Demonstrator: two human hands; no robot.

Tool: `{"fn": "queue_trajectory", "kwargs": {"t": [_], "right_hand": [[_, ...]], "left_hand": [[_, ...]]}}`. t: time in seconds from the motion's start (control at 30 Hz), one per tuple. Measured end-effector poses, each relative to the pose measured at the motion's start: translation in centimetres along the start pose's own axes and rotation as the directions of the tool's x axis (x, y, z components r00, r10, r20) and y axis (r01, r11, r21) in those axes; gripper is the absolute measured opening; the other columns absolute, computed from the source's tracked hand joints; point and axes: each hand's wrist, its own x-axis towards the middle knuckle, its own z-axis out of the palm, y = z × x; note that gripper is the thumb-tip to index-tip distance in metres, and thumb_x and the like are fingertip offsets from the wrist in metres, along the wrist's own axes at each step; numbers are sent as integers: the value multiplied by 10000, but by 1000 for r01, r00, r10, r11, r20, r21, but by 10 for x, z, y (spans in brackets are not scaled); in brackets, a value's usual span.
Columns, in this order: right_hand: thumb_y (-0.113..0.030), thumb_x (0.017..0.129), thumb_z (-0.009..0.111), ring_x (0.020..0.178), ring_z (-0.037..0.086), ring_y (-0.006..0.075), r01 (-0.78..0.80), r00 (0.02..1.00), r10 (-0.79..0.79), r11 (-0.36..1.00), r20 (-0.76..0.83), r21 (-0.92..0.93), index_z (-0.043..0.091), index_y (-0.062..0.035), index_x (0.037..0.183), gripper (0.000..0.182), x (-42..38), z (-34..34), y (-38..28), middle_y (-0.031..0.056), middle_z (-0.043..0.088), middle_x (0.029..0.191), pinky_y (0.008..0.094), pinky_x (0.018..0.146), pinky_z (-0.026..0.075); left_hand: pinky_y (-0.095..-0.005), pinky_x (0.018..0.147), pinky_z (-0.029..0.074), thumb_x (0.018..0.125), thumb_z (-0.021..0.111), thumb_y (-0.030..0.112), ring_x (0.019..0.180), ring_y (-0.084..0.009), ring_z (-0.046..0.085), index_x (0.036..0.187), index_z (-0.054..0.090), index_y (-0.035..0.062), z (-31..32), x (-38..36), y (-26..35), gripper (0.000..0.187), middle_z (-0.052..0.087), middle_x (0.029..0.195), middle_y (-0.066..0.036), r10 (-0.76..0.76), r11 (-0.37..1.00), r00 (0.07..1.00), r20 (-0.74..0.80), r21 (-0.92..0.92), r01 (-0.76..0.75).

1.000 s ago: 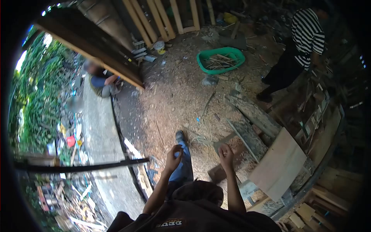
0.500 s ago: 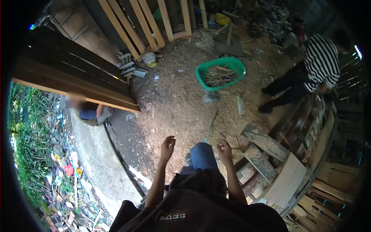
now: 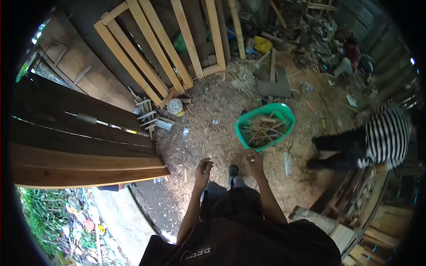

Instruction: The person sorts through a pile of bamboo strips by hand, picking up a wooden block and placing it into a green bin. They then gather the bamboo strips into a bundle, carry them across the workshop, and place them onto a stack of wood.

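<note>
My left hand [image 3: 203, 174] is held out in front of my body at about waist height. Its fingers are loosely bent, with a gap at the thumb, and nothing shows in it. Level with it on the other side is my right hand [image 3: 254, 165], also half curled; a small pale spot shows at its fingers, too small to make out. Neither hand touches anything visible. Nearest to the right hand in view is a green plastic tub [image 3: 240, 133] on the floor beyond it, filled with thin wood offcuts [image 3: 266, 127].
Wooden frames [image 3: 177, 48] lean on the back wall, near a white bucket [image 3: 175, 107]. Thick planks [image 3: 88, 170] jut in from the left. A person in a striped shirt [image 3: 388, 135] bends over lumber at right; another person [image 3: 348, 57] sits far back. Wood shavings cover the floor [image 3: 213, 137].
I have stepped forward, and the tub and frames are nearer. The planks at left now hide most of the person seated outside. The lumber at right has slid back in view.
</note>
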Motion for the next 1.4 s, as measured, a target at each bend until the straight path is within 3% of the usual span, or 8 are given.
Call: {"fn": "queue_trajectory", "kwargs": {"t": [0.17, 0.23, 0.33, 0.67, 0.97, 1.03, 1.27, 1.4], "right_hand": [[-230, 1017, 645, 984, 670, 228, 24, 999, -20, 996, 51, -80, 626, -31, 1312, 356, 126, 16, -40, 151, 630, 1283, 403, 797, 546], [-200, 961, 679, 950, 687, 306, 27, 1000, -27, 998, -1, -53, 653, -65, 1265, 335, 176, 28, -48, 180, 686, 1159, 435, 825, 537], [-204, 998, 669, 974, 673, 240, -34, 999, 33, 998, -10, -57, 626, -27, 1307, 359, 238, 42, -55, 161, 636, 1257, 381, 824, 544], [-201, 948, 708, 983, 682, 272, -89, 886, 48, 994, -462, -68, 646, -22, 1284, 386, 415, 66, -71, 170, 678, 1186, 382, 845, 540], [-162, 941, 712, 913, 687, 232, -243, 865, 206, 970, -457, -23, 649, -38, 1273, 360, 550, 100, -53, 153, 680, 1176, 376, 783, 547], [-171, 907, 724, 875, 687, 322, -236, 854, 191, 971, -485, -34, 682, -43, 1186, 310, 597, 100, -50, 192, 693, 1080, 423, 811, 549], [-200, 918, 691, 1098, 633, 375, -373, 873, 359, 927, -330, 22, 639, -70, 1280, 388, 698, 106, -48, 207, 636, 1223, 470, 937, 510], [-169, 931, 683, 1096, 623, 380, -370, 848, 317, 928, -423, -46, 650, -56, 1244, 334, 720, 99, -34, 201, 649, 1195, 461, 956, 499]], "left_hand": [[-324, 920, 523, 1050, 570, 122, 1020, -198, 665, 1298, 580, -11, -11, 119, 41, 282, 711, 1105, -127, -51, 997, 998, -30, -67, 49], [-320, 921, 523, 1048, 573, 120, 1012, -203, 670, 1301, 578, -15, -16, 175, 38, 287, 712, 1105, -129, -33, 999, 999, 8, -30, 34], [-319, 920, 524, 1035, 582, 100, 995, -200, 679, 1290, 581, -20, -27, 266, 32, 282, 716, 1112, -133, -37, 999, 993, 111, -2, 37], [-310, 900, 539, 1030, 611, 137, 998, -169, 688, 1255, 615, -4, -15, 601, 43, 266, 720, 1088, -111, 145, 977, 891, 431, 80, -198], [-306, 887, 528, 1030, 620, 170, 1000, -151, 683, 1243, 640, 1, 16, 767, 96, 273, 729, 1075, -97, 44, 985, 829, 558, 116, -131], [-305, 888, 526, 1032, 617, 168, 998, -150, 683, 1244, 640, 1, 26, 805, 96, 270, 729, 1070, -97, 33, 978, 818, 574, 149, -144], [-315, 915, 526, 1040, 608, 169, 1026, -175, 686, 1266, 637, 4, 35, 907, 99, 281, 724, 1076, -119, -100, 925, 739, 666, 335, -177], [-339, 925, 528, 1056, 601, 241, 1050, -223, 695, 1276, 639, 26, 71, 958, 93, 310, 726, 1116, -146, -221, 910, 651, 727, 393, -130]]}}
